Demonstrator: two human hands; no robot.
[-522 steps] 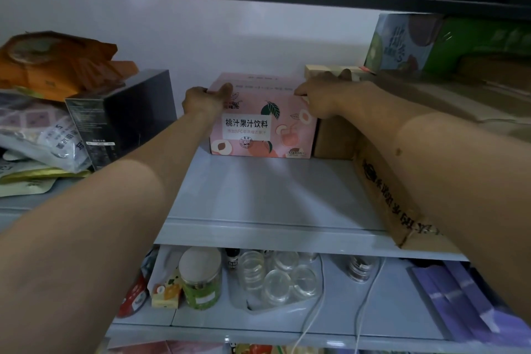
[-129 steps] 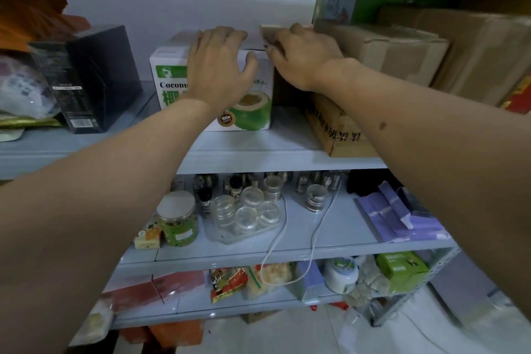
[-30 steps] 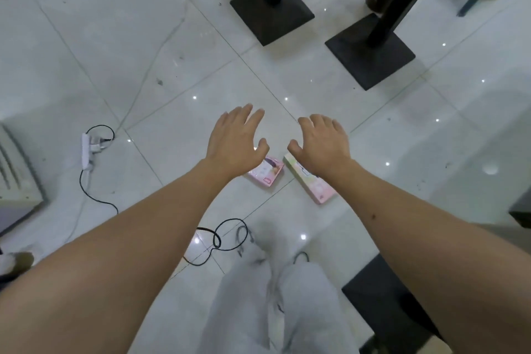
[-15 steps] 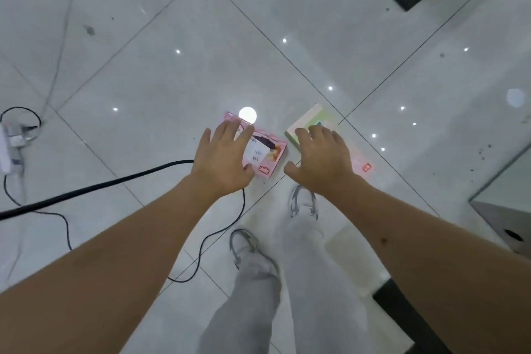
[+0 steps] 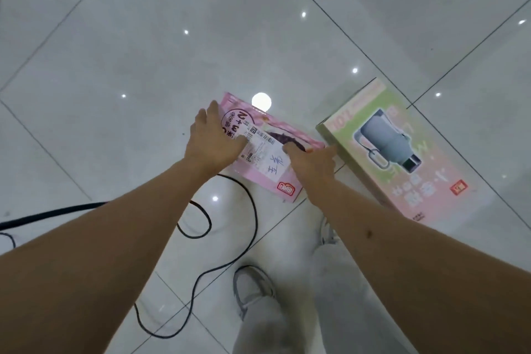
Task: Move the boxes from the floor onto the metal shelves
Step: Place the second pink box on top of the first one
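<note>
While flat on the glossy white tiled floor (image 5: 120, 46), small pink cardboard box with white shipping label (image 5: 265, 152) gripped at both ends. Left hand (image 5: 211, 139) clamped on its left end, fingers over the far edge, thumb on the label. Right hand (image 5: 311, 162) on its right end; fingers hidden, closure can't tell. Larger green-and-pink flat carton showing a printed bottle (image 5: 402, 152) just beside, right of the pink box. Black cable (image 5: 201, 238) looped near it. Contents of both not visible.
</note>
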